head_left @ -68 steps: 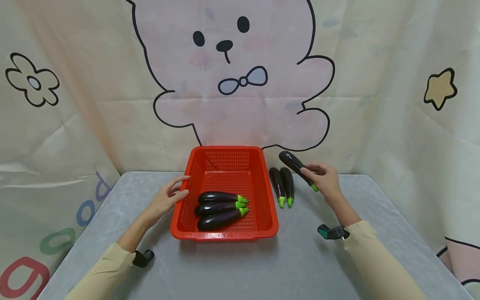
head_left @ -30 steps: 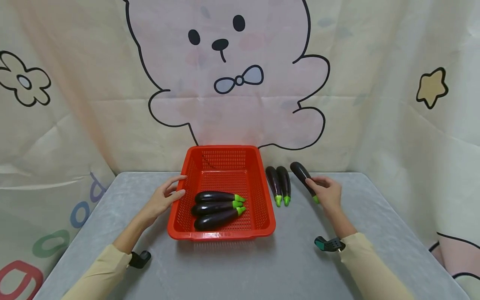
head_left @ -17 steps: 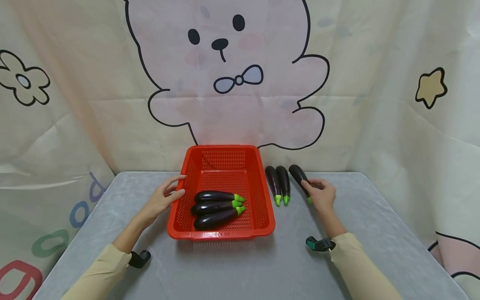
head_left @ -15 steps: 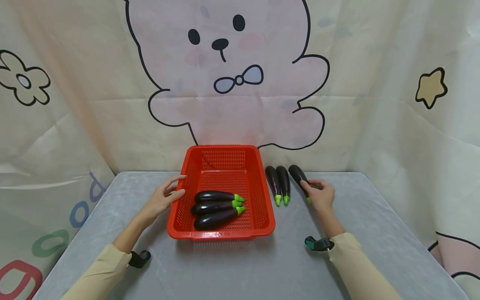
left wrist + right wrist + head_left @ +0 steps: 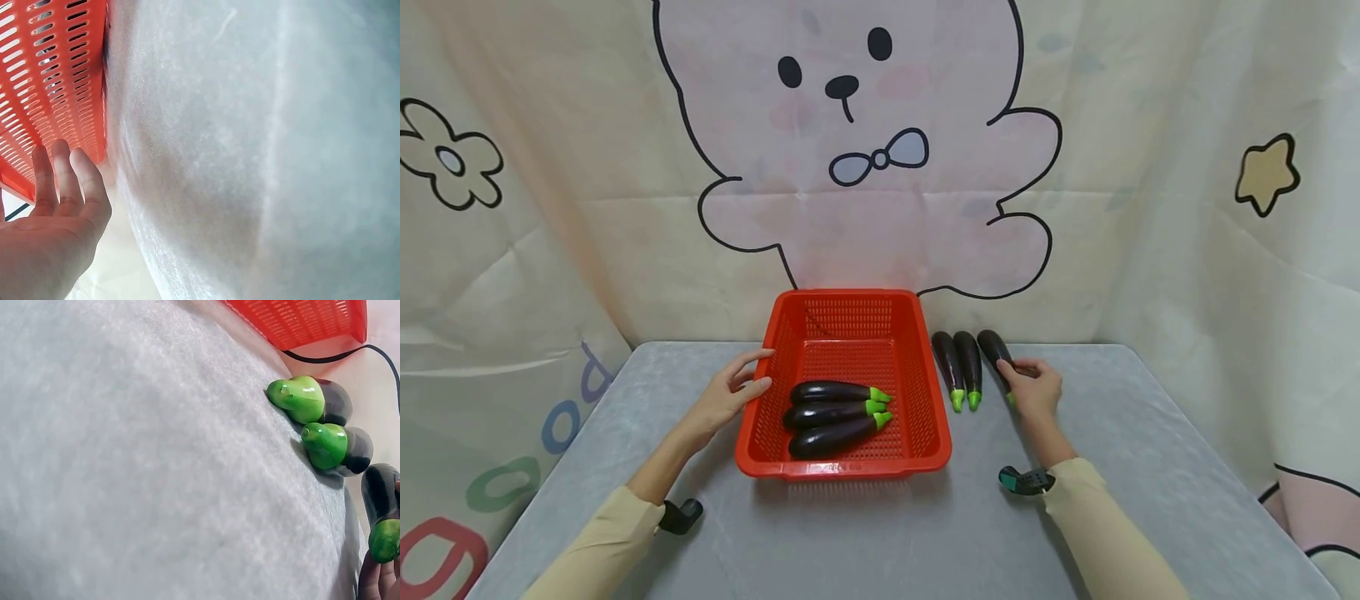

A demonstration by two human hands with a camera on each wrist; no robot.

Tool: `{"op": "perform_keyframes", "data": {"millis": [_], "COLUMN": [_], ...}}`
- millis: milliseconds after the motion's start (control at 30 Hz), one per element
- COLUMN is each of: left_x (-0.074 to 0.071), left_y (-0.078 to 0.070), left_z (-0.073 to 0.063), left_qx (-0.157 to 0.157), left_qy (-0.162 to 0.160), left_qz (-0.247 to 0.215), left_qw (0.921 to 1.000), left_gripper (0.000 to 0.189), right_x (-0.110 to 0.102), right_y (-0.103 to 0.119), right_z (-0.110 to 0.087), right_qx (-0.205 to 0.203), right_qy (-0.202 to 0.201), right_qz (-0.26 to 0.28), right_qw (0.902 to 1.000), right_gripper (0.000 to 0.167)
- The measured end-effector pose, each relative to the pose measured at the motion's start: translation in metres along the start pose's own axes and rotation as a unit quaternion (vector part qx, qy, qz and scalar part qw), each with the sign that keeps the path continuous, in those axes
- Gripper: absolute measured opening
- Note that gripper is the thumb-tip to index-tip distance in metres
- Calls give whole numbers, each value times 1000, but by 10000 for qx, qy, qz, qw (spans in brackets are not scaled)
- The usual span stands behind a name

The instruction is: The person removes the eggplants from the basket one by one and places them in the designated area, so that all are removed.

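Held eggplant (image 5: 994,353) lowered — now just beside the two tabletop eggplants (image 5: 968,362), right grip (image 5: 1032,388) shifted left

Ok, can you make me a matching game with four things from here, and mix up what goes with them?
Things:
1. basket
2. left hand
3. right hand
4. star

Clues:
A. holding one eggplant
B. yellow with a black outline
C. red, with three eggplants inside
D. at the basket's left edge

Right pairs: 1-C, 2-D, 3-A, 4-B
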State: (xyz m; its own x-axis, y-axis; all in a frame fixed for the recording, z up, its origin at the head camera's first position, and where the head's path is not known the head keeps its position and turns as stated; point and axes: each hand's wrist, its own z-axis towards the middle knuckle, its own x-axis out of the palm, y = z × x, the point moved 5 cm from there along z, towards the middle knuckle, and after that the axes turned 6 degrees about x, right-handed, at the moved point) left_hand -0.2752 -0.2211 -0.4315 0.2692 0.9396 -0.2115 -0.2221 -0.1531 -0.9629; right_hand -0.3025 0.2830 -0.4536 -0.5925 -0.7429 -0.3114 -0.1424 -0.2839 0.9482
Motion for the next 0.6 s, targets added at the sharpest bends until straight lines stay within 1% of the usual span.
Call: {"op": "perform_keyframes", "data": {"millis": [133,333,600], "left_x": [0,-1,-1], "left_y": [1,3,2], "left_z": [0,0,1], "left_qx": [-6,-30,-30], "left_qy": [18,3,-12], "left_qz": [-27,-19,2], "left_qw": [10000,10000,10000], "left_gripper": [55,55,55], "right_x": [3,6,8], "right_y": [2,3,3], "right_z": [-1,-1,-3], "right_qx": [-40,-190,-147], "right_qy": [41,-21,1], "right_qz": [-59,-218,-323], "right_qw": [10000,9996,9994], "right_gripper": [35,32,34]}}
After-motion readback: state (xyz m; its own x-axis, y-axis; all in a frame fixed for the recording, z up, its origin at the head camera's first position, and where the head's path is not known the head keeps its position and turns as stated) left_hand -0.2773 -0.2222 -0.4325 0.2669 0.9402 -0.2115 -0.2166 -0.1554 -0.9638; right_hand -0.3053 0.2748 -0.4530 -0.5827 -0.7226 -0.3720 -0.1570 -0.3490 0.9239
